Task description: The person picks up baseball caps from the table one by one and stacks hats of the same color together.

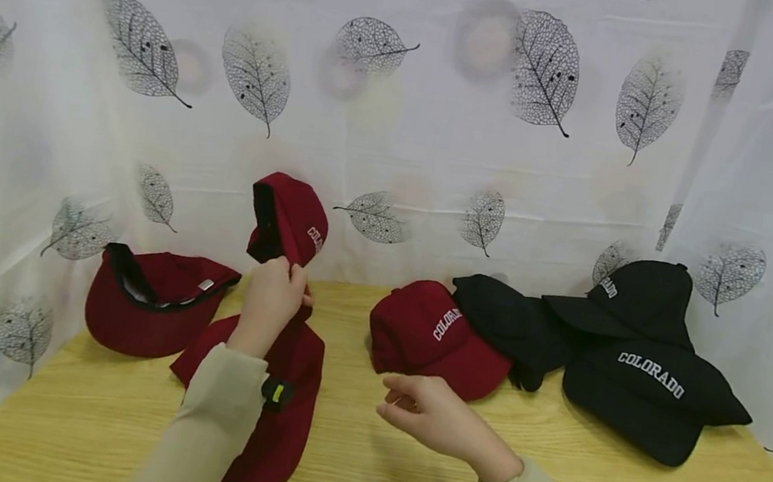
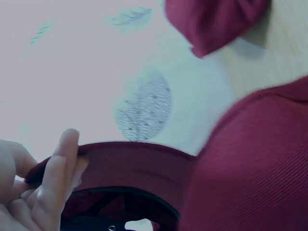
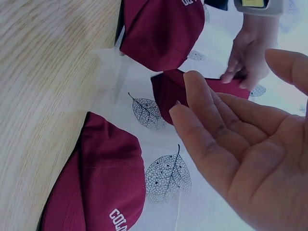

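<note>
My left hand [image 1: 268, 298] pinches the brim of a red baseball cap [image 1: 301, 215], which hangs raised over the table with its dark inside facing left. In the left wrist view the fingers [image 2: 54, 180] and thumb grip the brim's edge. Below the left forearm lies another red cap [image 1: 284, 427], partly hidden by the sleeve. My right hand [image 1: 438, 418] hovers over the table with relaxed fingers, holding nothing. Just behind it sits a red COLORADO cap [image 1: 418, 330]. The right wrist view shows its palm and loosely bent fingers [image 3: 207, 139].
An upturned red cap [image 1: 146, 321] lies at the left. Several black caps [image 1: 647, 392] lie overlapping at the right, one resting on another. The wooden table [image 1: 350, 471] is backed by a white curtain [image 1: 418, 136] with a leaf print.
</note>
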Demonstrator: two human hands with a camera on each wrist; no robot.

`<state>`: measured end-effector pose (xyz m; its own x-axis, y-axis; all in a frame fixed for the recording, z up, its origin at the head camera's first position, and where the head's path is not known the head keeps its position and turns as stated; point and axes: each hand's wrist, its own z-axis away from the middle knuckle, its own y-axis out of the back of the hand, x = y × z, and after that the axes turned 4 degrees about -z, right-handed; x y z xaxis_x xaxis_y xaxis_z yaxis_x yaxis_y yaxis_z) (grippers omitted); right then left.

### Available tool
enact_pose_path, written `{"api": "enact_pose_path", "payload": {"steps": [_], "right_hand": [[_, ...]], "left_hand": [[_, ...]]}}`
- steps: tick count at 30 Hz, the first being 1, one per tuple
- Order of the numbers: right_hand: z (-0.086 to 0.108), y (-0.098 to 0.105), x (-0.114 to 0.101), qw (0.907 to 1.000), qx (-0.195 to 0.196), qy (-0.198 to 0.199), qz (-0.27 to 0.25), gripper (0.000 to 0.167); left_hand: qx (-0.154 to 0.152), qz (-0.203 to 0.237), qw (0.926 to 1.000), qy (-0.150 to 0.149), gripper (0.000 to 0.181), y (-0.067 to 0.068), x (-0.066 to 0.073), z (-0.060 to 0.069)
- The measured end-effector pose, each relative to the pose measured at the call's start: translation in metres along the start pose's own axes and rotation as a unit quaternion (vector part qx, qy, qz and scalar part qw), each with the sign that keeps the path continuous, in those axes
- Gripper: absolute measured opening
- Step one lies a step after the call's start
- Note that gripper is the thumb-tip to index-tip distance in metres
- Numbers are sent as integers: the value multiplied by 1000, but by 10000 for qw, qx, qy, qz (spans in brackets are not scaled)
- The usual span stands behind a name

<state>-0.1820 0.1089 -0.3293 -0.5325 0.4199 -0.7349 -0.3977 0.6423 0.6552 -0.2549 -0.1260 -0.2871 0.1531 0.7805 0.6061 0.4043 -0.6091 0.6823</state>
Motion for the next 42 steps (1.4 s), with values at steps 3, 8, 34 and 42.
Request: {"api": "enact_pose_path", "payload": {"steps": [3,8,34,42], "right_hand": [[-1,0,-1,10000,-6,36,-1,39],[-2,0,0,10000,-1,67,44,38],[-21,9,-4,9931,768,-223,-856,40],[-29,12,-11,9604,1619,-315,-2244,47]], "left_hand": [[-112,628,9979,140,26,9,-3,4],[-225,1504,9881,230,28,22,-11,15],[-1823,3610,9120,681,34,53,-52,70],[-2473,4008,8809,465,36,52,-62,70]]}}
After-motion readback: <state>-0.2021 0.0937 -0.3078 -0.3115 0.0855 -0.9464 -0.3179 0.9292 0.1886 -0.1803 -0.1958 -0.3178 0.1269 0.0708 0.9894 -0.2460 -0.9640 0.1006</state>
